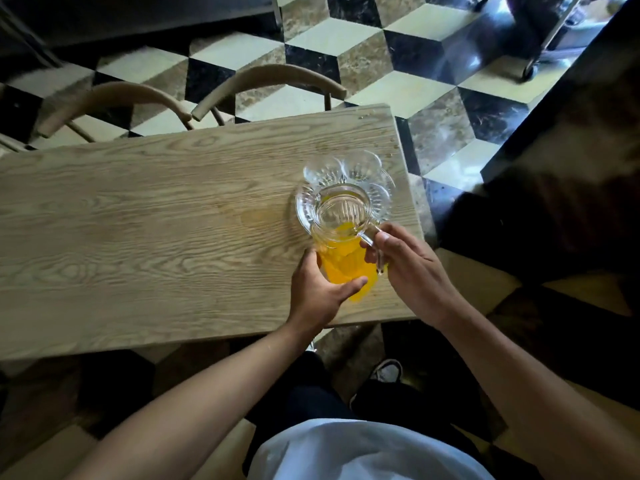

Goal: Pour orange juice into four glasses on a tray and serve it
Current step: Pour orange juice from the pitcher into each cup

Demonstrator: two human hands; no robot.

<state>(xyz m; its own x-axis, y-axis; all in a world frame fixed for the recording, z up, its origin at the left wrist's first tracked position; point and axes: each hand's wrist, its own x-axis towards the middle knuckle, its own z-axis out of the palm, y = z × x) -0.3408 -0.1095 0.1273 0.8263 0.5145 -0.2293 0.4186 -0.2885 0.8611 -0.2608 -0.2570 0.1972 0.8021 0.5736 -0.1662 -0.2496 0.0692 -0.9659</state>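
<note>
Here, pitcher (341, 237) base hidden by both hands

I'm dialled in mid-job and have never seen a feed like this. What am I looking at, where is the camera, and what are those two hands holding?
There is no machine: a person works bare-handed, and the single camera sits on their head, looking forward and down. The right hand grips the handle of a glass pitcher partly full of orange juice, and the left hand cups its lower side. The pitcher is over the right end of a wooden table. Just beyond it lies a scalloped clear glass dish. Two chair backs show behind the table. No glasses are in view.
</note>
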